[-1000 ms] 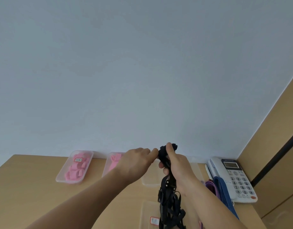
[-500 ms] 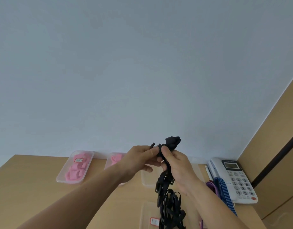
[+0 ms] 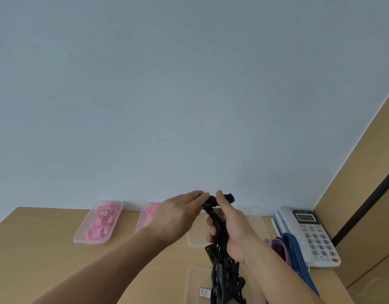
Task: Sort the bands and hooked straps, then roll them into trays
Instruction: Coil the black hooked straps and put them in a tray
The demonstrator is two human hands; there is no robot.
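Small red-bordered white labels are seen on the left pink-filled tray and on the near clear tray, but their writing is too small to be read; the keypad digits of the white desk telephone are legible. A bundle of black hooked straps — tangled webbing with plastic buckles — is held up above the near tray, its lower loops hanging down over that tray. Its rolled top end is pinched by the fingertips of the left hand, while the strap below is gripped in the closed right hand. Four trays are counted on the wooden desk — two holding pink rolled bands. Blue and purple straps lie across the telephone's edge
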